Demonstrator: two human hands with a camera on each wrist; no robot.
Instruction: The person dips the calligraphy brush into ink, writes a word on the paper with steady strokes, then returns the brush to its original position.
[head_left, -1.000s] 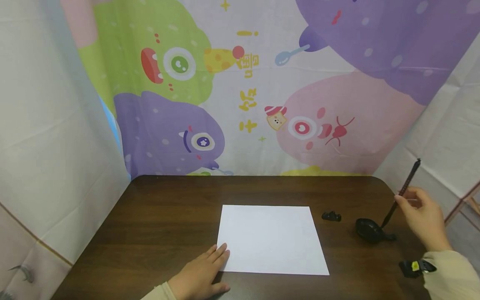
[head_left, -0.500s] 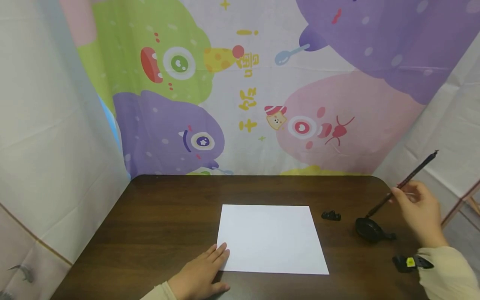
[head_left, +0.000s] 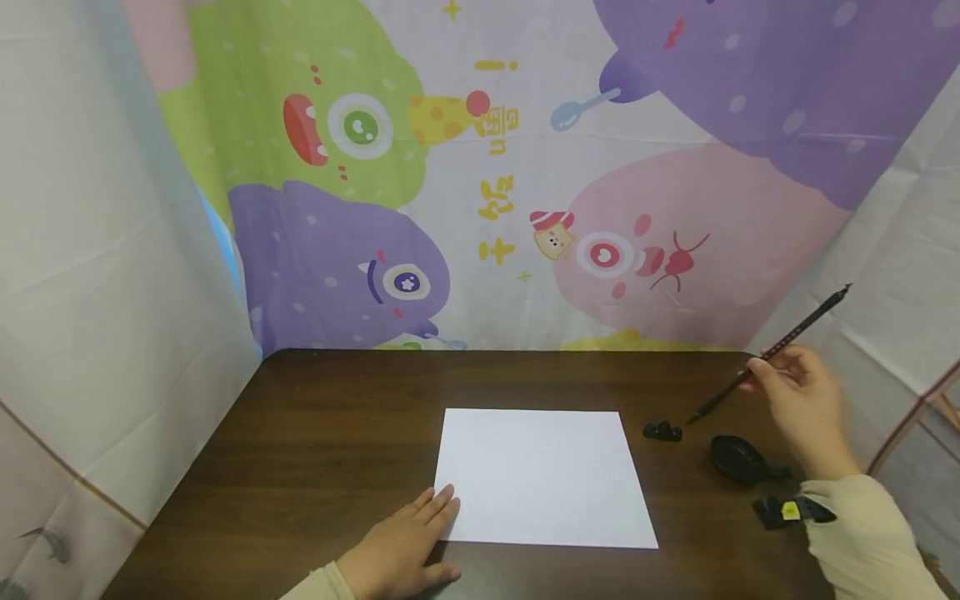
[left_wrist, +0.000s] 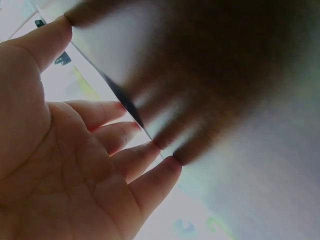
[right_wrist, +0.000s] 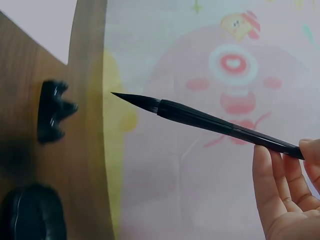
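A sheet of white paper (head_left: 547,475) lies on the dark wooden table (head_left: 315,450). My left hand (head_left: 397,546) rests flat at its lower left corner, fingertips on the edge and fingers straight. To the right, my right hand (head_left: 808,408) pinches a dark writing brush (head_left: 723,394) by the middle of its handle, between thumb and fingers. The brush slants, with its pointed black tip down near a small black brush rest (head_left: 662,432). In the right wrist view the bristles (right_wrist: 135,101) look dark and drawn to a point, clear of the table.
A black inkstone (head_left: 738,460) with a short handle stands right of the paper, just in front of the brush rest. A cartoon-printed curtain (head_left: 495,167) hangs behind the table's far edge. White cloth walls (head_left: 112,250) close in the sides.
My right hand has moved left and away from me, carrying the brush off the inkstone toward the brush rest. The brush leans over further now. My left hand and the paper have stayed put.
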